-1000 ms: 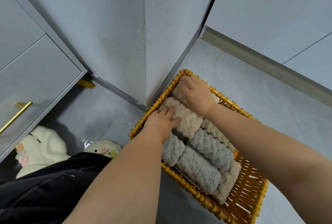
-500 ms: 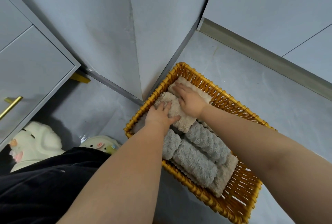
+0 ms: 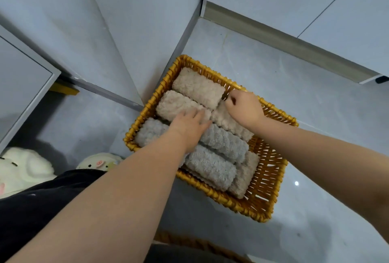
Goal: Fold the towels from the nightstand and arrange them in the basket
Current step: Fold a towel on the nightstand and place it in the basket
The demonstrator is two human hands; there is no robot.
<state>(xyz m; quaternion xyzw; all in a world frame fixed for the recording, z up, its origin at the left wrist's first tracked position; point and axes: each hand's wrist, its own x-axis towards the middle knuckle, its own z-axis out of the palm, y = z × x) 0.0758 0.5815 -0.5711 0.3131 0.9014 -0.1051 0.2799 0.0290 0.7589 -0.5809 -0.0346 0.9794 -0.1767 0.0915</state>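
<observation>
Plush towels (image 3: 197, 87) squash easily, best held endwise: our flat left hand (image 3: 188, 124) presses one, our right hand (image 3: 244, 108) curls at two o'clock, grip unclear.

Rolled towels (image 3: 197, 90) side by side in basket (image 3: 271, 178)

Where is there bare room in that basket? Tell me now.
Free: the bare wicker strip between the towel ends and the right wall of the basket; also the floor beyond it. Crowded: the rest, packed with beige towels and grey towels, left hand and right hand among them.
</observation>
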